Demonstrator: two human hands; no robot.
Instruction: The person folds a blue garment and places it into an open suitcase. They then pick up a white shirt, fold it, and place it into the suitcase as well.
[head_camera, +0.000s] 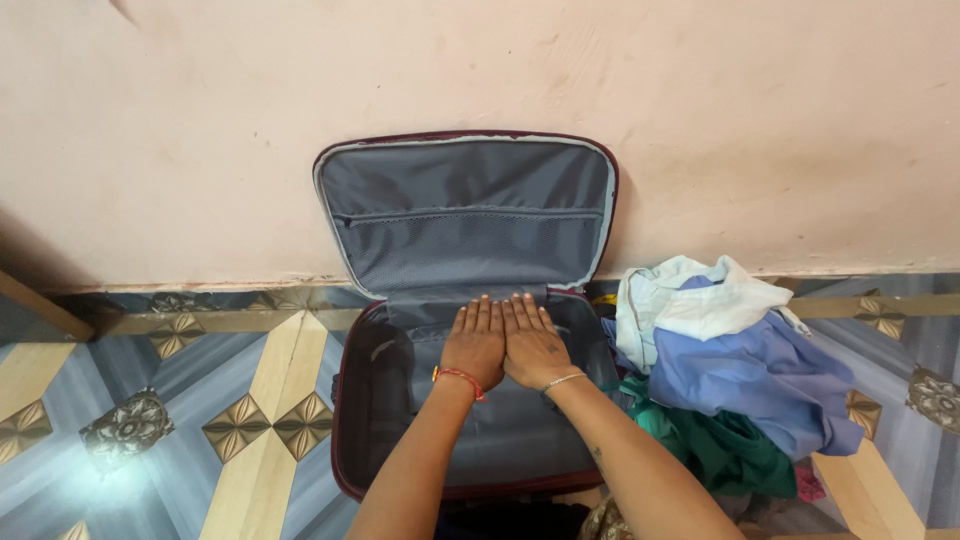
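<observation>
A pale pink plastered wall (700, 110) fills the far half of the view, and below it runs a patterned tile floor (150, 400) in blue-grey, cream and gold with diamond and flower motifs. On that floor, about the middle of the scene, lies an open suitcase (375, 400) with a maroon shell and grey lining. Its lid (465, 195) stands upright, leaning against the wall, and shows a zipped mesh pocket across its inner face.

Both hands rest inside the suitcase, at the far end of the base near the hinge. The left hand (476, 342) lies flat, palm down, fingers straight and together, grasping nothing; a red thread band circles its wrist. The right hand (532, 345) lies just beside it, touching along the inner edge, likewise flat and released (a thin silver-coloured bangle sits on that wrist). Both press on the grey lining, fingertips pointing toward the wall.

Just to the right of the suitcase, touching its side, sits a loose pile of clothes (730, 370): a pale blue-white garment on top, a lavender-blue one below it, and a green one nearest the viewer. A bit of pink cloth shows at the pile's near right edge.
</observation>
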